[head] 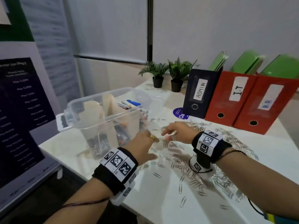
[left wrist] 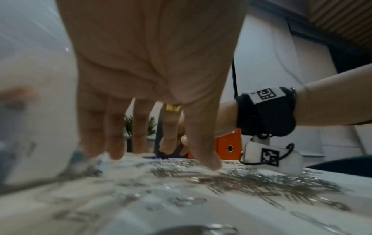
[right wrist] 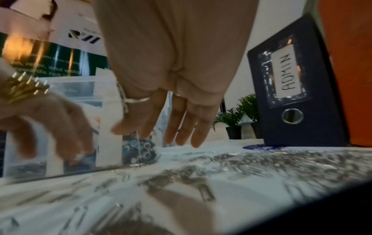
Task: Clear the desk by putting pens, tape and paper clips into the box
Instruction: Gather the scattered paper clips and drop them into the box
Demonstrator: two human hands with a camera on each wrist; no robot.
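A heap of silver paper clips (head: pixel 194 172) is spread over the white desk (head: pixel 145 199). At the desk's left stands the clear plastic box (head: pixel 84 125), with card dividers, pens and some clips inside. My left hand (head: pixel 144 143) is just right of the box, its straight fingers (left wrist: pixel 116 143) pointing down and touching the clips (left wrist: pixel 251 179). My right hand (head: pixel 169 131) hovers low over the heap with its fingers (right wrist: pixel 181 127) extended toward the left hand; whether a clip hangs at its thumb I cannot tell. The box (right wrist: pixel 76 89) stands just beyond both hands.
A dark ADMIN binder (head: pixel 200 92) and two red binders (head: pixel 233 101) stand at the back right, with green folders (head: pixel 249 62) behind. Two small potted plants (head: pixel 157 75) sit at the back. A blue round sticker (head: pixel 178 113) lies by the binder. A banner (head: pixel 21 118) stands left of the desk.
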